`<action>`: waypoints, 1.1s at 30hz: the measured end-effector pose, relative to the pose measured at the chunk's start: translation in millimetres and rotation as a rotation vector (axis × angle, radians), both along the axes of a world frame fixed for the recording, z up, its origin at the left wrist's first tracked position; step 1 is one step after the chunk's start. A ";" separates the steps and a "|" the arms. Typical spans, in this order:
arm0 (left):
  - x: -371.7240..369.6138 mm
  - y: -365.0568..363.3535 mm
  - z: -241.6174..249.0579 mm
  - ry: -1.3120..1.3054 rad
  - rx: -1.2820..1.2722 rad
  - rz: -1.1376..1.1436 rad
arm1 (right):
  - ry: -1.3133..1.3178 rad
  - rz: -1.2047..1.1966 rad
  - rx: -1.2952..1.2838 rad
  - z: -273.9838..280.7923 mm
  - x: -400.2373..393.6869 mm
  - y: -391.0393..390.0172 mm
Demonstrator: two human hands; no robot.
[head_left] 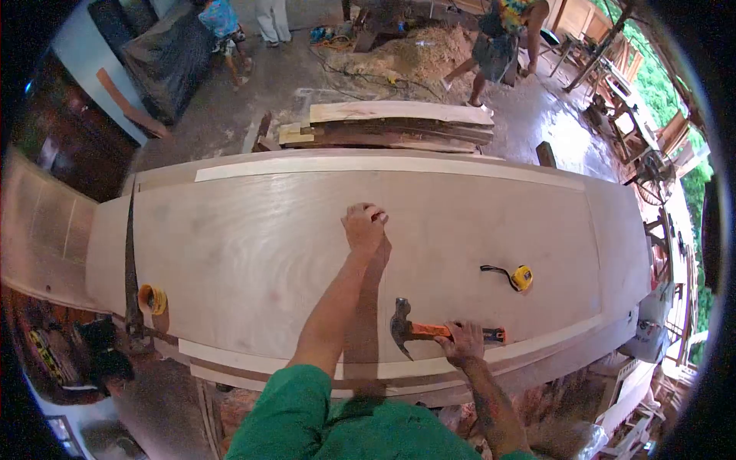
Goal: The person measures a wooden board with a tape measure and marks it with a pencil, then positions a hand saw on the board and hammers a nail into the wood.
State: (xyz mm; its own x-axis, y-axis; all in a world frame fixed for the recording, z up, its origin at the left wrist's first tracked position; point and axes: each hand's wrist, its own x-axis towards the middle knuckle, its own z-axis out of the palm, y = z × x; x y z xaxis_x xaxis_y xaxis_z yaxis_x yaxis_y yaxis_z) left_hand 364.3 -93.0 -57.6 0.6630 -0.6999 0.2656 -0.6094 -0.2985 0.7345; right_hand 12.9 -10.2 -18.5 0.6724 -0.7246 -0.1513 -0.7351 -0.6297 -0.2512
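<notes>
Over the middle of a wide plywood panel (pixel 253 253), my left hand (pixel 364 224) is closed, its fingers curled and pinched together. Whatever it holds, if anything, is too small to make out. My right hand (pixel 465 343) wraps around the orange and black handle of a claw hammer (pixel 418 331) near the panel's front edge. The hammer lies level, its dark metal head to the left. Right of centre, a yellow tape measure (pixel 522 277) with a black strap rests on the panel.
Pale wood strips line the panel's far edge (pixel 383 163) and near edge (pixel 230 357). A yellow ring-shaped container (pixel 152 300) sits at the left. Stacked boards (pixel 399 113) lie beyond. Farther back are a sawdust heap (pixel 429 57) and other people, one bending (pixel 502 50).
</notes>
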 end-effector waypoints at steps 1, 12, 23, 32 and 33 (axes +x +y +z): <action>0.1 -2.0 -4.5 0.000 0.016 0.026 | 0.008 -0.008 0.010 -3.1 -2.3 1.8; -3.4 -5.7 -7.4 0.045 0.053 0.096 | -0.076 0.029 0.314 41.5 56.5 -40.8; -4.0 -5.3 -5.8 0.025 0.074 0.055 | -0.538 -0.331 0.459 76.5 166.3 -86.9; -4.6 -2.8 -1.0 0.039 0.057 0.054 | -0.551 -0.097 0.198 53.0 182.3 -96.4; -4.2 -2.1 -0.8 0.040 0.063 0.059 | -0.531 -0.192 0.266 57.6 182.1 -92.1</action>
